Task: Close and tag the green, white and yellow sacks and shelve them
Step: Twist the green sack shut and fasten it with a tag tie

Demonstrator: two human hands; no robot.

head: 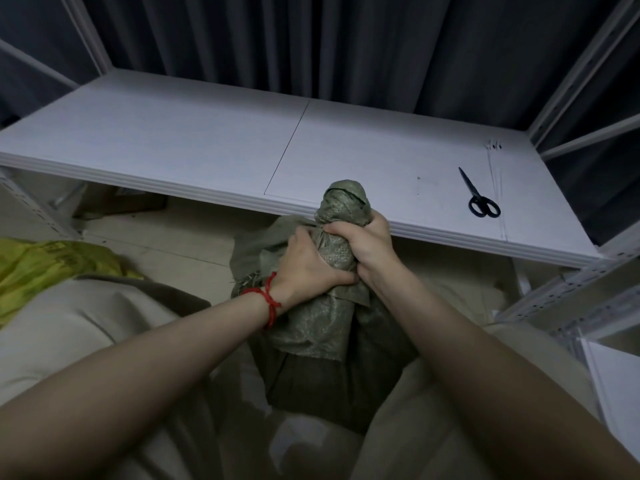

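- The green sack [322, 327] stands on the floor [180, 244] just in front of the white shelf [173, 140], between the person's two forearms.
- Its mouth is gathered into a tight, twisted neck, so what is inside cannot be seen; the body below bulges as if filled.
- The bunched top of the neck pokes up above the hands and overlaps the shelf's front edge in view.
- The sack is woven plastic cloth, dull olive green, creased and wrinkled, with a loose flap folded down over its front and a frayed edge at the left.
- The left hand [308, 265] grips the neck from the left side, fingers curled round the bunched cloth; a red string [268, 299] is tied about that wrist.
- The right hand [363, 244] clenches the neck from the right and slightly higher, fist closed tight on the cloth, touching the left hand.
- A yellow sack [52, 268] lies crumpled on the floor at the far left, well apart from the green one; its contents do not show.
- Black-handled scissors [479, 199] lie shut on the shelf's right part, blades pointing away from the person.
- A dark curtain [311, 39] hangs behind the shelf.
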